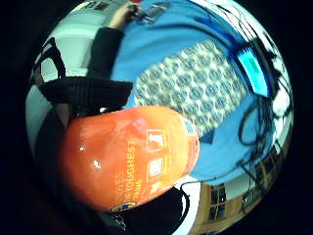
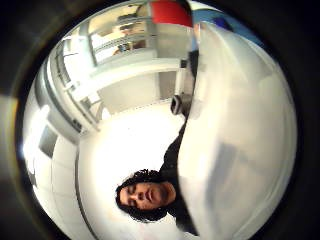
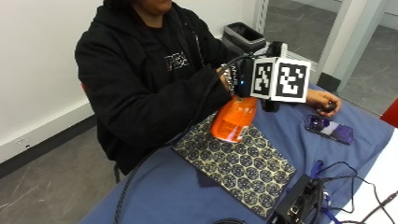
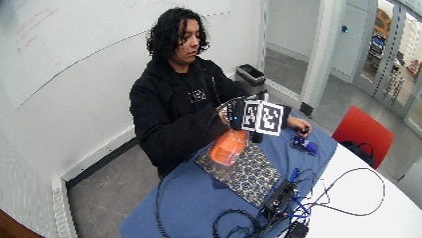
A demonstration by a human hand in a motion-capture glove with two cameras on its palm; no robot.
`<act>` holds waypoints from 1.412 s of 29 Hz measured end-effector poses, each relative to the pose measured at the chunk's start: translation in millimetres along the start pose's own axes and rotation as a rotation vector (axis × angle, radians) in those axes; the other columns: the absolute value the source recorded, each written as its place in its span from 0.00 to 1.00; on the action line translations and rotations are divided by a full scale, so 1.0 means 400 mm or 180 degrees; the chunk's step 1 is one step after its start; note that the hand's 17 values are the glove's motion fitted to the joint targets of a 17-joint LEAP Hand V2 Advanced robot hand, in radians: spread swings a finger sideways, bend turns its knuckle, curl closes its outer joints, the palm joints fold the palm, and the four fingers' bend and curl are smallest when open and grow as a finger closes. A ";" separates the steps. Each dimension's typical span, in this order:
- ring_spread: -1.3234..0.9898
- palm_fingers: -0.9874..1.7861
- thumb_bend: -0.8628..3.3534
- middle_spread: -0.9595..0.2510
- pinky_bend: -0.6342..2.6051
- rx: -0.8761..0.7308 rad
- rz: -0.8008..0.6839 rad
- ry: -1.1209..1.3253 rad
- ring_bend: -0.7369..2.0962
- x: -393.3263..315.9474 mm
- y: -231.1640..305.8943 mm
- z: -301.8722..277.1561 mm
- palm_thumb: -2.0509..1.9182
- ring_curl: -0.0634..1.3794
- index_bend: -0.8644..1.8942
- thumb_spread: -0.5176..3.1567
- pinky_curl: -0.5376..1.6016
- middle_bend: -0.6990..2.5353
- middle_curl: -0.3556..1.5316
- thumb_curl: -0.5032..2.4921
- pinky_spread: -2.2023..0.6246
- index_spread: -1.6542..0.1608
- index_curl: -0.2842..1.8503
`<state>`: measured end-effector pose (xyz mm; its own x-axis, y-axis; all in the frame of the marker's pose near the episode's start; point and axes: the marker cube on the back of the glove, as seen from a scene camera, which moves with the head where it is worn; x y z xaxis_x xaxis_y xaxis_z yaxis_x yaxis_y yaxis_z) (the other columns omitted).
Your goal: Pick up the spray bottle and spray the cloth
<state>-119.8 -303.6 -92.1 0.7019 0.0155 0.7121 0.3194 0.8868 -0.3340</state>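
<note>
Clearly lifted off the counter point(image 3: 161, 196), the orange spray bottle point(image 3: 233, 119) hung tilted at the centre of the outside frame, its base above the near corner of the patterned cloth point(image 3: 239, 165). The gloved right hand point(image 3: 239, 77) was at the bottle's top, mostly hidden, so I could not tell how its grip was set. Over by the right edge, the bare hand point(image 3: 323, 100) rested on the blue counter just beside a purple phone point(image 3: 330, 128).
</note>
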 end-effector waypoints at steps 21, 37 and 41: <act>0.49 0.83 0.20 0.65 0.34 0.1617 -0.1188 -0.1004 0.52 0.010 -0.359 0.073 0.78 0.40 0.38 0.50 0.46 0.42 0.53 0.33 0.69 0.77 0.43; 0.49 0.83 0.20 0.65 0.35 0.1614 -0.1406 -0.0983 0.53 0.051 -0.382 0.085 0.78 0.40 0.38 0.50 0.46 0.42 0.53 0.34 0.68 0.77 0.43; 0.49 0.83 0.20 0.65 0.35 0.1795 -0.1458 -0.0950 0.53 0.040 -0.428 0.022 0.78 0.40 0.38 0.50 0.46 0.42 0.53 0.34 0.68 0.77 0.43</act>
<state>-169.0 -451.1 -18.0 0.3519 -0.3559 0.8657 0.1081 0.9342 0.3401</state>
